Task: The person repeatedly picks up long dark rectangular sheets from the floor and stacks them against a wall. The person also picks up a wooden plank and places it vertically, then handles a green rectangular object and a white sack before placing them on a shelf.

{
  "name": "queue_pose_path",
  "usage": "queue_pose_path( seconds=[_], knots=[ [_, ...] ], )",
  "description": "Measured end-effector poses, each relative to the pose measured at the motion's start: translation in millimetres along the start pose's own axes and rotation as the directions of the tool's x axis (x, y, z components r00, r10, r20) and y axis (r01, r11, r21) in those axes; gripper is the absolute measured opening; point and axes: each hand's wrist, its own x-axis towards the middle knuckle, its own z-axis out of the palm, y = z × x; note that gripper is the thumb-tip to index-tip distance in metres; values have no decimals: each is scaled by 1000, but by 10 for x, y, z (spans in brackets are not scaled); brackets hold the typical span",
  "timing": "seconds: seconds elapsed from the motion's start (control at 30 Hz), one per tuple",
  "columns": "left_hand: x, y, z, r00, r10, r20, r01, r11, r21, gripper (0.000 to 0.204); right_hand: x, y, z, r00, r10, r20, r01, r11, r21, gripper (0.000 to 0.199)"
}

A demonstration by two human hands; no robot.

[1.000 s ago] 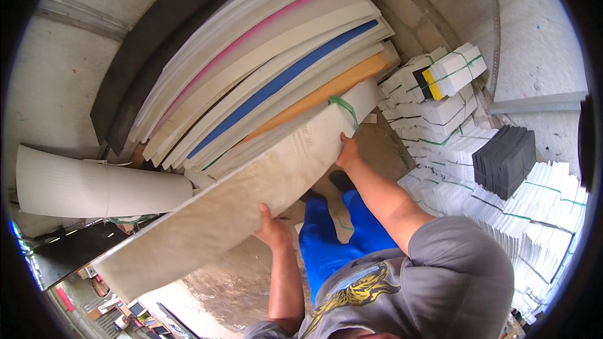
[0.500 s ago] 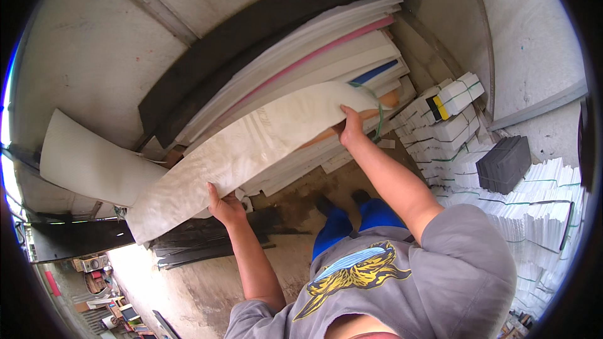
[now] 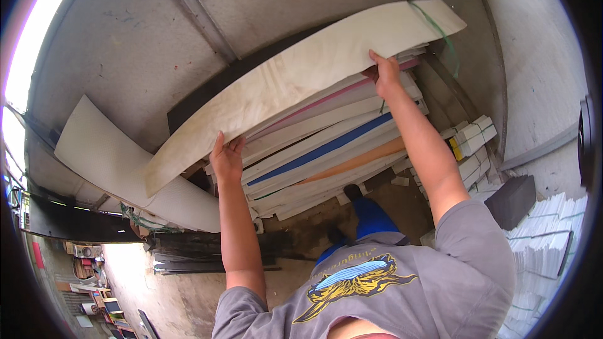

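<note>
Your left hand (image 3: 226, 158) grips the lower edge of the cream sheet (image 3: 295, 85), fingers curled around it. Your right hand (image 3: 384, 74) clamps its edge further right. The sheet spans mid-left to top right of frame, bowed, raised above the leaning stack (image 3: 326, 144). White bundles (image 3: 471, 144) sit at right.

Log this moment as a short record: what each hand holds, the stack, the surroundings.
left hand: grips lower edge of cream foam sheet
right hand: grips the sheet's upper part
sheet: raised, bowed, above the stack
stack of sheets: white, pink, blue and orange edges, leaning on wall
right side: bundled white blocks, dark foam block
</note>
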Motion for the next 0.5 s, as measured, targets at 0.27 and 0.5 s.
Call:
queue_pose_path(
  seconds=[0.27, 0.5],
  knots=[
    [1343, -468, 638, 996, -94, -8, 94, 988, 125, 42, 1298, 49, -19, 991, 64, 118, -51, 993, -109, 38],
    [2589, -1170, 942, 967, -226, -116, 248, 938, 244, 36, 2622, 773, -492, 964, 264, -23, -265, 953, -150, 30]
  ],
)
